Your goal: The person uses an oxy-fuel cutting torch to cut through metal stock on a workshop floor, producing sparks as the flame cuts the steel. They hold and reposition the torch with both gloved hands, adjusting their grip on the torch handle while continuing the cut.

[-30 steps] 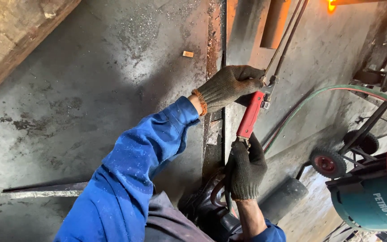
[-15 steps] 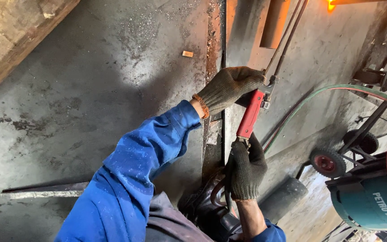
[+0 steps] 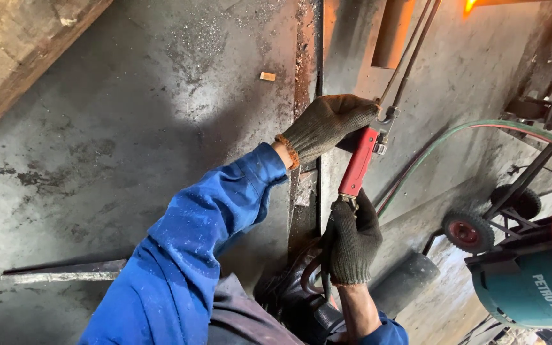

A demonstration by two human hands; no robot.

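Observation:
I hold a cutting torch with a red handle [image 3: 357, 162] over a large grey steel plate [image 3: 161, 128]. My left hand [image 3: 327, 124], in a grey knit glove and blue sleeve, grips the front end of the handle by the valves. My right hand [image 3: 351, 239], in a dark glove, grips the rear end where the hoses join. Two thin metal tubes [image 3: 410, 48] run from the handle up to the top of the view, where an orange flame [image 3: 469, 6] glows. A rusty cut seam [image 3: 303, 76] runs down the plate beside the torch.
A wooden beam [image 3: 27, 57] crosses the top left. A small block [image 3: 267, 76] lies on the plate. A thin steel strip [image 3: 65, 273] lies lower left. Green and red hoses [image 3: 480, 128] lead right to a wheeled cart [image 3: 474, 231] and a teal cylinder [image 3: 525, 287]. A dark pipe [image 3: 404, 281] lies near my right arm.

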